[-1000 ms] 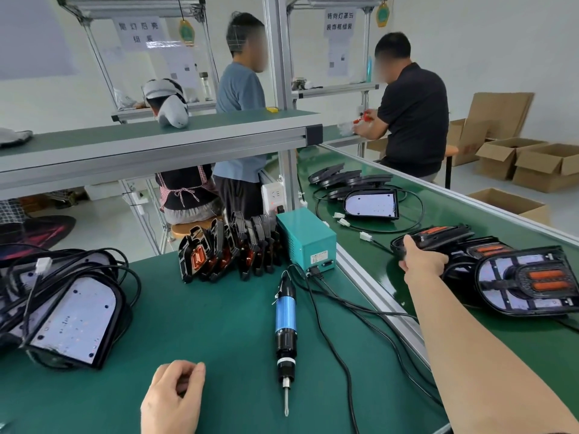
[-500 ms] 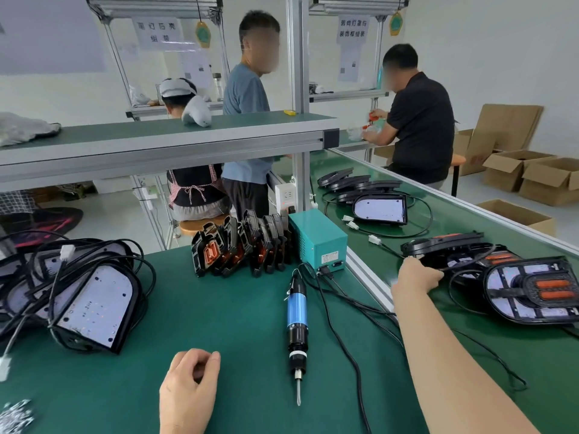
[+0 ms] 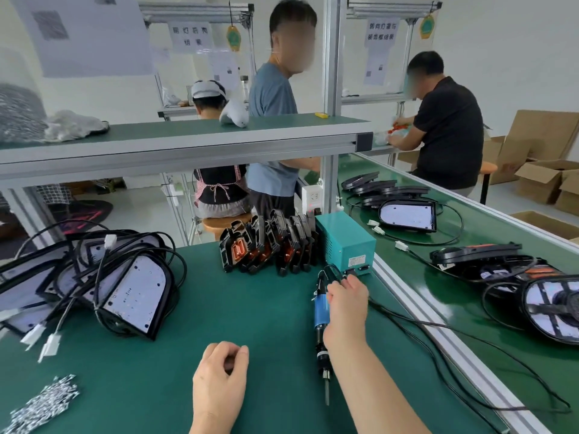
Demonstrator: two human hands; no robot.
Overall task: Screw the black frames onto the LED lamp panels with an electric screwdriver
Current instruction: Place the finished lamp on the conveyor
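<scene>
The left hand (image 3: 221, 377) rests on the green table (image 3: 250, 308) at the near edge. Its fingers are curled in and the thumb is against the forefinger, and nothing shows inside the fist. To its left, at the near corner, lies a heap of small silver screws (image 3: 44, 405).

Just right of the left hand, the electric screwdriver (image 3: 320, 311) lies flat on the table with its bit pointing toward the wearer. The right hand (image 3: 346, 308) lies over the upper end of the tool, with the fingers (image 3: 344, 285) curled over the top of the blue barrel where the cable leaves it. That cable runs to a teal power supply box (image 3: 344, 242) just behind the hand.

On the left of the table the LED lamp panels (image 3: 134, 296) are piled together, white faces up and tilted, tangled in black leads with white connectors (image 3: 50, 343). Further back, touching the left side of the teal box, the black frames (image 3: 266, 245) stand on edge in a tight row, with orange parts showing in them.

To the right, past an aluminium rail, a conveyor belt (image 3: 488, 227) carries an assembled lamp (image 3: 554, 305) with its frame on. Farther along it are another white-faced panel (image 3: 407, 216) and a row of dark housings.

Above the table runs a green-topped shelf (image 3: 188, 133). Beyond it are a standing person in a blue shirt (image 3: 272, 95), a seated person in a white cap (image 3: 208, 92) and a person in a black shirt (image 3: 448, 126) beside cardboard boxes (image 3: 548, 180).
</scene>
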